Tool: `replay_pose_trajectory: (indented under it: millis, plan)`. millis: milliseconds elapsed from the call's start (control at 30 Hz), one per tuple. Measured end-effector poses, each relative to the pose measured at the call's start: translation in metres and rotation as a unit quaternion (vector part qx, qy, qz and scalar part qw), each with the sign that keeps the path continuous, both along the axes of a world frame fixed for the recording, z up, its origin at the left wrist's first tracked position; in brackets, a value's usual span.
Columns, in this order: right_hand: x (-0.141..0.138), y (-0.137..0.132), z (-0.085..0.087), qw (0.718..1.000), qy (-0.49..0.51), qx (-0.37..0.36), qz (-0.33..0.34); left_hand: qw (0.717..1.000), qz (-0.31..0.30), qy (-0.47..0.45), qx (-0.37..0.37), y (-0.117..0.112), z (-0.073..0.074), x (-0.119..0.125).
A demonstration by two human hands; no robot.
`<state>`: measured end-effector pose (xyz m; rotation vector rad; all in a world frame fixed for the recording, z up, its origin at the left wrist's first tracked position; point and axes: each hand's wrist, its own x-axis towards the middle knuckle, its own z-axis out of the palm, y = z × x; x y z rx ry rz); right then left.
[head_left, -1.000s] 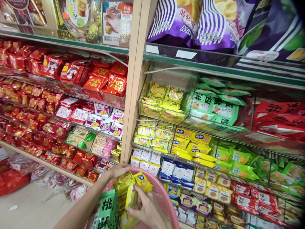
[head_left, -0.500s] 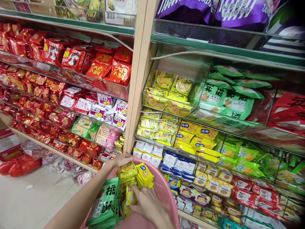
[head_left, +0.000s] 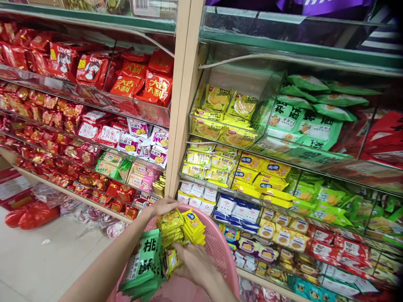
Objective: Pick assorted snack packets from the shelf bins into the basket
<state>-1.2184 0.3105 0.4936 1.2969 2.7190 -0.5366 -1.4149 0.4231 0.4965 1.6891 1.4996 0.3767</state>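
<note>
Snack shelves (head_left: 283,46) loom closer now as the left hand (head_left: 162,206) clasps the pink basket (head_left: 222,241) rim and the right hand (head_left: 195,265), sunk lower, pinches yellow packets (head_left: 173,258).

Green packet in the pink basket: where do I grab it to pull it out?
The green packet stands almost on end at the left side of the pink basket, and yellow packets crowd its right face. Its top edge is the freest part, so probably pinch that, coming from above.
</note>
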Motion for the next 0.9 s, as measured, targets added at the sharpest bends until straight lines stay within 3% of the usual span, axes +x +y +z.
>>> replay_pose_trajectory:
  millis: [167, 300, 633, 900]
  plan:
    - [0.013, 0.004, 0.005, 0.997, 0.081, 0.01, -0.008, 1.0, -0.005, 0.005, 0.005, 0.003, -0.005, -0.002]
    - [0.022, 0.008, 0.006, 0.99, 0.129, 0.05, 0.032, 1.0, -0.016, 0.008, 0.008, 0.004, -0.007, -0.003]
    - [0.027, 0.011, -0.031, 0.979, 0.144, 0.077, 0.122, 1.0, -0.016, 0.014, 0.017, 0.005, -0.008, -0.004]
    - [0.025, 0.014, -0.03, 0.977, 0.144, 0.1, 0.123, 0.999, -0.028, 0.015, 0.021, 0.005, -0.006, -0.005]
